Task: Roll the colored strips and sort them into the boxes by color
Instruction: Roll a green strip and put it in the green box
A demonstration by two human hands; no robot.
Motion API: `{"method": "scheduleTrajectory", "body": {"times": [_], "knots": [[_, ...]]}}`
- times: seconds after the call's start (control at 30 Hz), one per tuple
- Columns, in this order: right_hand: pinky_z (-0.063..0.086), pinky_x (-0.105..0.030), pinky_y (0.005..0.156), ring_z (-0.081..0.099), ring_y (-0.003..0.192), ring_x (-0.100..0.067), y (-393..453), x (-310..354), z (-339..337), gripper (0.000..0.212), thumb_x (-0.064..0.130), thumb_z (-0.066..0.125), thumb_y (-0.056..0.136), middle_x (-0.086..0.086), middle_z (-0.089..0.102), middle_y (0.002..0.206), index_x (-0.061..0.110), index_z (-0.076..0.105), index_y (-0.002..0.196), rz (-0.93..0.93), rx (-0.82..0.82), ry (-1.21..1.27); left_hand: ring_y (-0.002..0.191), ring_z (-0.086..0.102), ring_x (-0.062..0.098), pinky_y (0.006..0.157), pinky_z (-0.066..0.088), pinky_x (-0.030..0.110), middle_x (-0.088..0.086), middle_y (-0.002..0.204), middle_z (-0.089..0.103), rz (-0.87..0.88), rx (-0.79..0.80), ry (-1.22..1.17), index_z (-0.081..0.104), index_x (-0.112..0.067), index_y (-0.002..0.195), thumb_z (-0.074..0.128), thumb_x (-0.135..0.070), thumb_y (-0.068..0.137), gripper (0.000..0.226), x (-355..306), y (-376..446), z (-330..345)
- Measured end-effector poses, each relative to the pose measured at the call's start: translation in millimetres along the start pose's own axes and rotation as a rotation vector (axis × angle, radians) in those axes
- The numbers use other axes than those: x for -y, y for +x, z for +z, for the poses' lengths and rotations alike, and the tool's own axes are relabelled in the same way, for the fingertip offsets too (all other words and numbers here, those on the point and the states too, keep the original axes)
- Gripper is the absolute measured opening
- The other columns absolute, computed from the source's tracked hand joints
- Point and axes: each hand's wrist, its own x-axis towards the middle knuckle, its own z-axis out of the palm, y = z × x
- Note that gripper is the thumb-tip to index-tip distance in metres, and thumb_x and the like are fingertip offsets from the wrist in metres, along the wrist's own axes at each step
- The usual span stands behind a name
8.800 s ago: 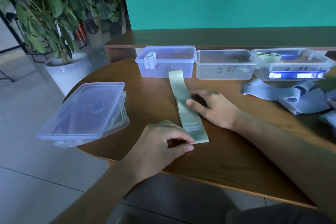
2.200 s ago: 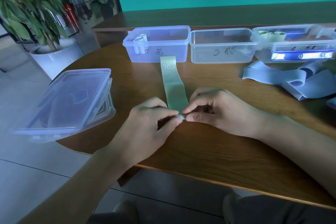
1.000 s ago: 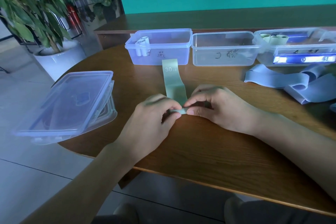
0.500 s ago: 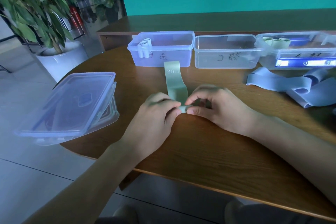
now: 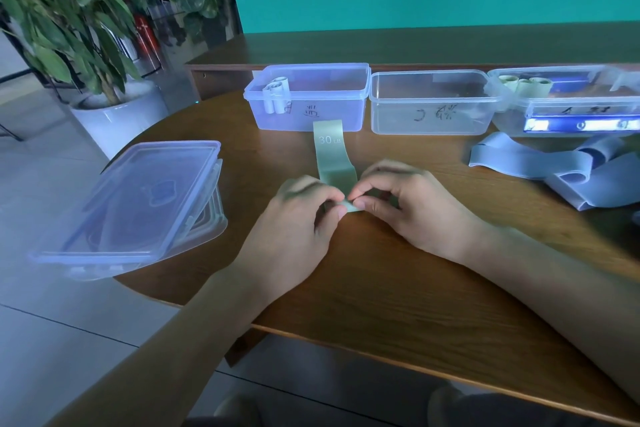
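Both hands [image 5: 349,208] pinch green strip's [image 5: 331,156] near edge; table [image 5: 398,288] open behind.

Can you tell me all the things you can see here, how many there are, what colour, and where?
green strip: one, pale green, marked 30 LB, middle of the table, near end being rolled
blue strips: a loose pile, count unclear, grey-blue, right side of the table
boxes: three, clear plastic, in a row at the far edge
white rolls: a few, in the left box
pale green rolls: a few, in the right box
lids: a stack, clear bluish, left edge of the table
table: one, brown wood
potted plant: one, green in a white pot, far left on the floor
left hand: pinching the rolled end
right hand: pinching the rolled end
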Motion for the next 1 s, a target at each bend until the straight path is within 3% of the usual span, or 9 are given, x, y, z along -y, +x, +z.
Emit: {"method": "scheduleTrajectory", "body": {"times": [0.2,0.37,0.6,0.87,1.0], "knots": [[0.054,-0.041,0.078,0.062,0.091,-0.011,3,-4,0,0.016,0.036,0.069,0.094,0.016,0.061,0.107,0.031,0.072,0.109,0.029,0.029,0.019,0.116,0.046,0.005,0.092,0.029,0.010,-0.008,0.124,0.056,-0.001,-0.016,0.046,0.065,-0.021,0.127,0.052,-0.035,0.101,0.032,-2,-2,1],[0.054,-0.044,0.080,0.062,0.093,-0.009,6,-9,1,0.016,0.036,0.068,0.095,0.018,0.063,0.107,0.031,0.072,0.110,0.059,0.028,0.021,0.110,0.052,0.007,0.091,0.045,0.020,-0.009,0.117,0.061,0.039,-0.056,0.036,0.066,-0.024,0.118,0.059,-0.026,0.098,0.022,0,-4,1],[0.056,-0.042,0.084,0.060,0.101,-0.006,9,-9,2,0.031,0.045,0.058,0.096,0.018,0.057,0.115,0.032,0.070,0.122,0.066,0.018,-0.072,0.122,0.045,0.006,0.093,0.028,0.013,-0.010,0.131,0.058,-0.011,0.001,0.060,0.059,-0.025,0.132,0.052,-0.027,0.102,0.032,0,0,2],[0.055,-0.039,0.083,0.056,0.097,-0.002,13,-10,1,0.024,0.040,0.068,0.093,0.019,0.058,0.116,0.035,0.068,0.116,0.073,0.023,-0.081,0.124,0.039,0.010,0.097,0.030,0.017,-0.007,0.132,0.049,-0.006,-0.008,0.078,0.058,-0.022,0.138,0.055,-0.025,0.100,0.038,1,2,5],[0.054,-0.035,0.085,0.054,0.099,-0.001,18,-12,3,0.027,0.040,0.067,0.095,0.016,0.060,0.118,0.031,0.069,0.120,0.082,0.023,-0.121,0.107,0.046,0.003,0.093,0.029,0.011,-0.009,0.124,0.056,-0.023,-0.069,0.015,0.064,-0.024,0.129,0.060,-0.023,0.098,0.031,4,10,5]]}}
